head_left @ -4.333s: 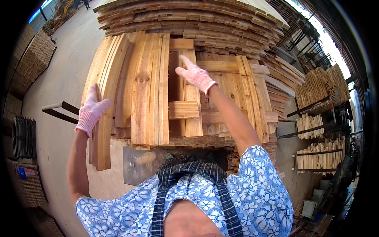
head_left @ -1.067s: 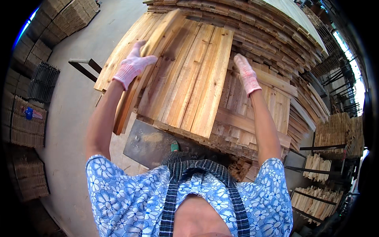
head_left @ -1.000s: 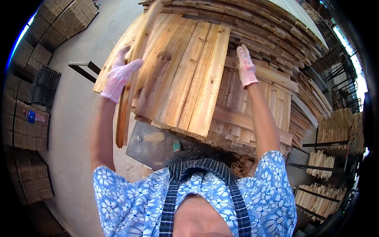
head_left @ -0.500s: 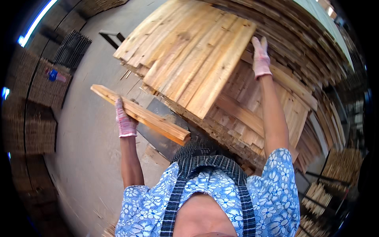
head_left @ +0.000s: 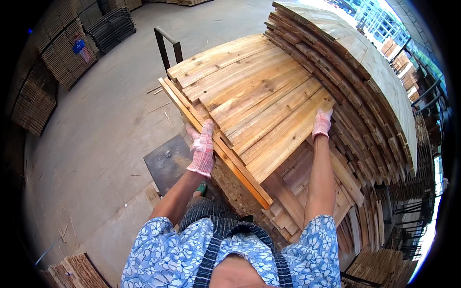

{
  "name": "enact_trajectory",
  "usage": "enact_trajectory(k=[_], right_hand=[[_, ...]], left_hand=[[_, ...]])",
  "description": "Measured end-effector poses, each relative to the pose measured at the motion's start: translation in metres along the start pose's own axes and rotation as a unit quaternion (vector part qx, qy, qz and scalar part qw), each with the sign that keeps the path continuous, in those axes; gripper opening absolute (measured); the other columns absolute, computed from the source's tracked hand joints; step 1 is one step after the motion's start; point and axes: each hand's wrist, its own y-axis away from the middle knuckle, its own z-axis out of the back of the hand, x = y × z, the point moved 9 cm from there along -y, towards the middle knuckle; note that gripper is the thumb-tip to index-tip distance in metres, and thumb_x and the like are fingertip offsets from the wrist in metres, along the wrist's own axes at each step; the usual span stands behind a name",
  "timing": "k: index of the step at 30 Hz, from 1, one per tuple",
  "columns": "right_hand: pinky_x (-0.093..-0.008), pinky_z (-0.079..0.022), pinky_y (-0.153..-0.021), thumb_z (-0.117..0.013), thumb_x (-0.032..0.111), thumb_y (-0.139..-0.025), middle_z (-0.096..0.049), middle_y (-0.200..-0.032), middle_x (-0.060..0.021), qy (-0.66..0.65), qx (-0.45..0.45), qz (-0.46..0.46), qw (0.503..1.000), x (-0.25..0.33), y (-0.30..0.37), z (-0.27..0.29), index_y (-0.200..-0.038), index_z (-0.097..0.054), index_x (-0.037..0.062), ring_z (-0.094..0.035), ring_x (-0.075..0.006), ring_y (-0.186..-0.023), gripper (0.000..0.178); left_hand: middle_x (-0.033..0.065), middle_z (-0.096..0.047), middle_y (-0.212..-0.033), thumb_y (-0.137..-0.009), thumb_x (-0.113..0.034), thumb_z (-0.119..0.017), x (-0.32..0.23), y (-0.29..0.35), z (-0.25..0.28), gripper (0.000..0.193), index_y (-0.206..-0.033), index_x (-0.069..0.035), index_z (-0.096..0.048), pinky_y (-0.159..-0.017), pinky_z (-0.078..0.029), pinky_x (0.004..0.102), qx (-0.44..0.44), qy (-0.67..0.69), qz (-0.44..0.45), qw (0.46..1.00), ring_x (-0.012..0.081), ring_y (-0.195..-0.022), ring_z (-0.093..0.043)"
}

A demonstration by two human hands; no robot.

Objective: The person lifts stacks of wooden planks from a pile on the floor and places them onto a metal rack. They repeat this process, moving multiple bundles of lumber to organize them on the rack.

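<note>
My left hand [head_left: 202, 146], in a pink knitted glove, grips a long wooden strip [head_left: 252, 188]. The strip lies along the near ends of a layer of light wooden boards [head_left: 261, 108], which sit side by side on a stack. Some of those near ends are uneven. My right hand [head_left: 322, 122], gloved too, presses against the outer edge of the rightmost board, near its far end. Its fingers look extended rather than wrapped round the wood, though the tips are partly hidden.
A tall stack of boards [head_left: 355, 96] stands behind and right. Under the layer are more boards [head_left: 293, 187], some laid crosswise. A metal frame [head_left: 168, 43] rises at the far left of the stack. A dark plate [head_left: 165, 161] lies on the floor. More stacks [head_left: 62, 53] line the left.
My left hand has brought the strip rightward from beside the stack, up against the boards' near ends. The right hand stays by the right-hand board's edge. The view has shifted.
</note>
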Motion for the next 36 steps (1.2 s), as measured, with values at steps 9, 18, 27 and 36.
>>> enact_trajectory(k=[9,18,27,36], right_hand=[[-0.0435,-0.020,-0.125,-0.069,0.048,-0.096,-0.025,-0.170,-0.0167,-0.124,0.040,-0.089,0.987,0.042,0.128,0.021,-0.168,-0.012,0.0093,-0.028,-0.0322,-0.154,0.099],[-0.0379,-0.035,-0.118,-0.071,0.033,-0.097,-0.045,-0.156,-0.0186,-0.196,0.049,-0.127,0.971,0.033,0.161,-0.029,-0.168,-0.009,0.0097,-0.046,-0.0311,-0.139,0.097],[-0.0454,-0.033,-0.122,-0.063,0.055,-0.100,-0.041,-0.158,-0.0234,0.006,0.530,-0.032,0.847,0.236,0.326,-0.050,-0.165,-0.025,0.0071,-0.040,-0.0336,-0.148,0.090],[-0.0447,-0.039,-0.116,-0.081,0.031,-0.083,-0.050,-0.142,-0.0250,0.353,0.488,0.214,0.769,0.255,0.324,-0.088,-0.164,-0.030,0.0165,-0.049,-0.0415,-0.135,0.096]], left_hand=[[0.0136,-0.048,-0.150,-0.097,-0.042,-0.073,-0.015,0.000,0.055,0.102,-0.168,-0.024,0.000,-0.106,-0.049,0.0410,0.011,0.026,0.034,0.999,0.0256,-0.132,-0.053],[0.0186,-0.040,-0.158,-0.094,-0.047,-0.074,0.042,-0.072,0.077,0.106,-0.167,-0.014,-0.006,-0.112,-0.041,0.0474,-0.108,-0.191,-0.039,0.975,0.0326,-0.140,-0.045],[0.0115,-0.064,-0.110,-0.100,-0.041,-0.069,-0.083,0.015,0.025,0.052,-0.133,-0.010,-0.045,-0.076,-0.065,0.0393,0.082,0.111,0.008,0.990,0.0246,-0.088,-0.070],[0.0252,-0.060,-0.134,-0.098,-0.066,-0.051,-0.137,-0.035,-0.051,0.080,-0.142,0.001,-0.055,-0.102,-0.048,0.0433,0.229,-0.339,-0.049,0.911,0.0353,-0.123,-0.060]])
